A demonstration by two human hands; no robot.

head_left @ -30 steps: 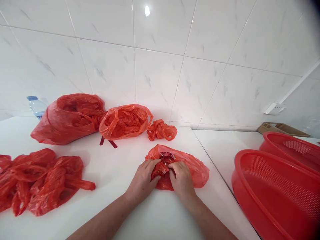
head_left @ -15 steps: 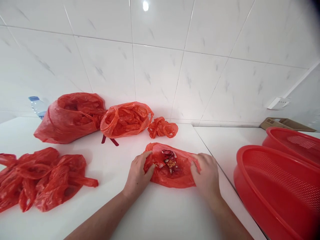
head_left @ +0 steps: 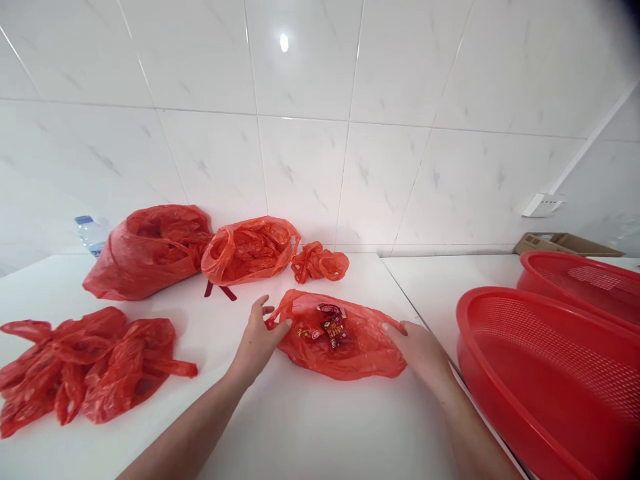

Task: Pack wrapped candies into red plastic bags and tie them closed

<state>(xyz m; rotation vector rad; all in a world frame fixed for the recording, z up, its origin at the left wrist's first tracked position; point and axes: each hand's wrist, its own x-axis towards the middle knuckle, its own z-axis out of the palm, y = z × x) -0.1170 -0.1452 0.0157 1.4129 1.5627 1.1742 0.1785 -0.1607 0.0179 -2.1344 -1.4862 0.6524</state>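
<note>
A red plastic bag [head_left: 345, 365] lies spread wide on the white table, its mouth facing up. Inside it rest a few small packets: a dark red one with yellow print [head_left: 334, 331] and a brighter red one [head_left: 309, 331] to its left. My left hand [head_left: 256, 341] is at the bag's left end, with the edge of the plastic between thumb and fingers. At the opposite end, my right hand [head_left: 420, 345] pinches the bag's edge between thumb and fingers.
Crumpled red bags [head_left: 100, 363] lie at the left. Along the tiled wall stand a large stuffed red bag [head_left: 145, 257], a smaller one [head_left: 250, 250], a knotted bag [head_left: 319, 262] and a water bottle [head_left: 91, 235]. Red baskets [head_left: 480, 300] and a cardboard box [head_left: 570, 243] are at the right.
My hands have left the packets in the middle and moved apart to the bag's two ends. The bag's mouth is wider now, with the packets lying loose inside.
</note>
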